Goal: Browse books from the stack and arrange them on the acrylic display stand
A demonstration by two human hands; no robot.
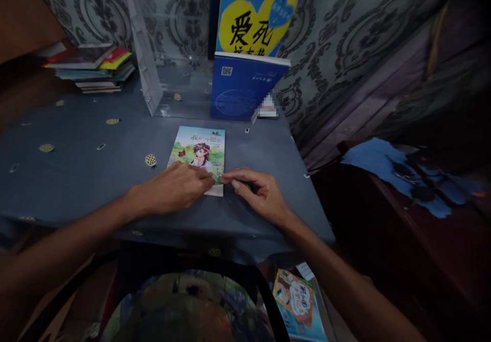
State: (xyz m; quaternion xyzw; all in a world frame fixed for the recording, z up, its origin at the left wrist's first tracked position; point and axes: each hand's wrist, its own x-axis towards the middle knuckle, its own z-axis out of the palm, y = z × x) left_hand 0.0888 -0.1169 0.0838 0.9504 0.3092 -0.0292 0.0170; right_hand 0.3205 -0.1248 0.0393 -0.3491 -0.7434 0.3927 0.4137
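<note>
A thin paperback book (197, 145) with an illustrated cover of a dark-haired figure, a butterfly and greenery lies flat on the cloth-covered table. My left hand (182, 186) rests across its lower left part, fingers curled and pressed together near the lower right of the cover. What those fingertips pinch, if anything, is hidden. At the book's right edge is my right hand (259, 191), its fingers stretched toward the left hand and its thumb apart below them. The right fingertips touch or nearly touch the cover's edge. Both hands hide the lower half of the book.
Behind the book stands a clear plastic rack (148, 76) holding a blue book (245, 86) and a yellow-and-blue book (245, 15). A stack of books (95, 68) lies at the back left of the table (84, 173). More books (297, 306) sit below, right of my lap.
</note>
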